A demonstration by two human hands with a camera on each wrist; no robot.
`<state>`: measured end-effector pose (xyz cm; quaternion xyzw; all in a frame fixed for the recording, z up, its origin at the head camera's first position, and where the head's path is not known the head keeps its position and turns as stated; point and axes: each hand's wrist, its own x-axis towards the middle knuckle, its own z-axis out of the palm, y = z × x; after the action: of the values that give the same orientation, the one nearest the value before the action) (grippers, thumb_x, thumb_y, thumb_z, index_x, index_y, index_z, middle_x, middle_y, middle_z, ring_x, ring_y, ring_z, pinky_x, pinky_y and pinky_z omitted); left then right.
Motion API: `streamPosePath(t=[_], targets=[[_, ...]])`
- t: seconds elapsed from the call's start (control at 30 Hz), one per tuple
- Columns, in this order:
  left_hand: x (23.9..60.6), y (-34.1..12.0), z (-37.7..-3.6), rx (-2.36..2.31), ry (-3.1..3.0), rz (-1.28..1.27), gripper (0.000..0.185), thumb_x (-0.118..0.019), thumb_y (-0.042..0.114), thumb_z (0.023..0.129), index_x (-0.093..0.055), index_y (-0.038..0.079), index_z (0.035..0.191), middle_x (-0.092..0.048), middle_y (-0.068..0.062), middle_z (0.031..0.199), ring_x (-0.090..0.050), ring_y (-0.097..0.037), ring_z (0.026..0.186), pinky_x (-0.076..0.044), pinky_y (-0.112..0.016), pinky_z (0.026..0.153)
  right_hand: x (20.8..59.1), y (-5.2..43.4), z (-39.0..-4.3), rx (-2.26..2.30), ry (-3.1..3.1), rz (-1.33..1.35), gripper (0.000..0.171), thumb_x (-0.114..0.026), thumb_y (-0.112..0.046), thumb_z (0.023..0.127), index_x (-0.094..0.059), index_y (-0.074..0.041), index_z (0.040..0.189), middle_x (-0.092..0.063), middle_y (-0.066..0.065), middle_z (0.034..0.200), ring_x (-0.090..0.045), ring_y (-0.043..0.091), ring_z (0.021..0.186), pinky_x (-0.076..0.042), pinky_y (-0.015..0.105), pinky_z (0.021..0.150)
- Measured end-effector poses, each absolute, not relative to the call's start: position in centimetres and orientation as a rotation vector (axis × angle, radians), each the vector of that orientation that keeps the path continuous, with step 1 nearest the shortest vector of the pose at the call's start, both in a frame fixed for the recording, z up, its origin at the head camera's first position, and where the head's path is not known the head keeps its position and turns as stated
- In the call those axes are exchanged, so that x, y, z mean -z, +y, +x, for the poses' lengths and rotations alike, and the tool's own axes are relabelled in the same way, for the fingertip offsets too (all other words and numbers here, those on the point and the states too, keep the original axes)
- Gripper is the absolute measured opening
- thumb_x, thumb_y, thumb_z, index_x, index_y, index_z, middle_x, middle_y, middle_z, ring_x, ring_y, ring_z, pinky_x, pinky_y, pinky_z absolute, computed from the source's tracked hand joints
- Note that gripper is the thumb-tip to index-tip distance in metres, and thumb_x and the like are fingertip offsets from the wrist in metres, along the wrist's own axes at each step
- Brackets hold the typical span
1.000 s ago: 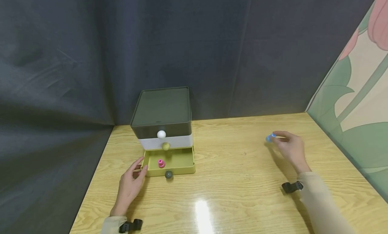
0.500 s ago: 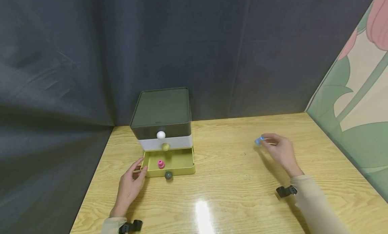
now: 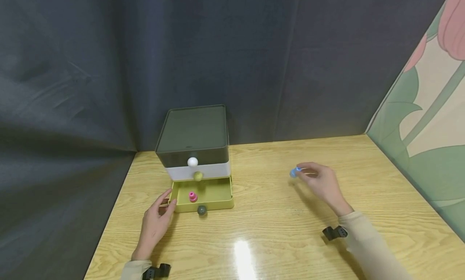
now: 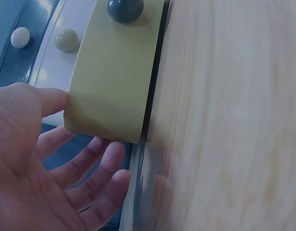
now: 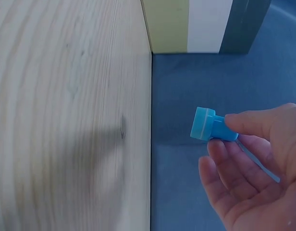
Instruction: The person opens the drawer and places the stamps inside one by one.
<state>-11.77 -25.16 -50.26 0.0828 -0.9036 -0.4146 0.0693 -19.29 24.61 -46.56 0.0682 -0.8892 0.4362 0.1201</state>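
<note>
Fingers of the right hand (image 3: pixel 321 183) pinch a small blue peg (image 3: pixel 295 172) by its narrow stem, thumb above and fingertips (image 5: pixel 216 150) below, with the broader flat cap pointing away from the palm. The peg's long axis lies roughly level, aimed toward the open yellow drawer (image 3: pixel 203 193), which sits well apart from these fingers, off to their far side across bare worktop (image 3: pixel 276 223). The peg is lifted clear of the wood.

Nearer the drawer is the left hand (image 3: pixel 155 223): its fingers (image 4: pixel 97 166) are relaxed and spread, holding nothing, the thumb touching the drawer's front corner, the rest just beside its side wall.

The peg looks like smooth moulded plastic, a stubby cylinder with a disc-shaped head. A pink peg (image 3: pixel 193 196) of similar shape stands upright inside the drawer. The drawer front is matt yellow-green with a dark round knob (image 4: pixel 125 9); the white and dark tiers above carry pale ball knobs. The worktop is glossy, grained light wood.
</note>
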Motion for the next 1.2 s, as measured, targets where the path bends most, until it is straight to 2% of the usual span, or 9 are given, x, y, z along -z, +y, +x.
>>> streamPosePath(t=[0.17,0.37,0.6,0.87,1.2], targets=[[50.3,-25.1,-11.8,1.245,-2.718,0.243,0.053,-0.059,0.041,0.11,-0.054,0.018,0.158,-0.069,-0.02,0.133,-0.072,-0.034,0.114,-0.056,-0.043,0.091,46.5,23.4,-19.2,-1.276,-2.605,0.232,0.028,-0.078,-0.017,0.098,-0.077,-0.001,0.122,-0.08,0.021,0.11,-0.08,0.038,0.095,-0.062,0.023,0.077],[50.3,-25.2,-11.7,1.25,-2.715,0.241,0.053,-0.059,0.041,0.11,-0.054,0.018,0.158,-0.07,-0.02,0.133,-0.072,-0.034,0.113,-0.056,-0.041,0.09,46.5,22.2,-19.0,-1.292,-2.61,0.287,0.026,-0.078,-0.015,0.097,-0.078,-0.002,0.12,-0.081,0.02,0.109,-0.08,0.037,0.095,-0.065,0.034,0.079],[50.3,-25.2,-11.7,1.252,-2.714,0.245,0.053,-0.059,0.041,0.11,-0.054,0.018,0.158,-0.069,-0.02,0.133,-0.072,-0.033,0.113,-0.056,-0.041,0.089,46.5,20.5,-18.8,-1.31,-2.615,0.361,0.023,-0.08,-0.014,0.096,-0.079,-0.003,0.117,-0.081,0.017,0.108,-0.08,0.034,0.093,-0.066,0.041,0.08],[50.2,-25.1,-11.8,1.262,-2.712,0.249,0.053,-0.059,0.041,0.11,-0.054,0.018,0.158,-0.07,-0.02,0.133,-0.072,-0.033,0.112,-0.055,-0.037,0.087,46.2,17.8,-18.6,-1.345,-2.592,0.477,0.022,-0.082,-0.01,0.094,-0.079,-0.002,0.114,-0.082,0.014,0.108,-0.08,0.029,0.091,-0.065,0.038,0.08],[50.2,-25.1,-11.8,1.257,-2.723,0.249,0.054,-0.058,0.042,0.11,-0.053,0.018,0.159,-0.069,-0.02,0.133,-0.072,-0.033,0.114,-0.055,-0.041,0.09,45.7,14.8,-18.6,-1.369,-2.537,0.608,0.02,-0.084,-0.01,0.091,-0.081,-0.003,0.11,-0.082,0.01,0.104,-0.08,0.025,0.089,-0.065,0.037,0.081]])
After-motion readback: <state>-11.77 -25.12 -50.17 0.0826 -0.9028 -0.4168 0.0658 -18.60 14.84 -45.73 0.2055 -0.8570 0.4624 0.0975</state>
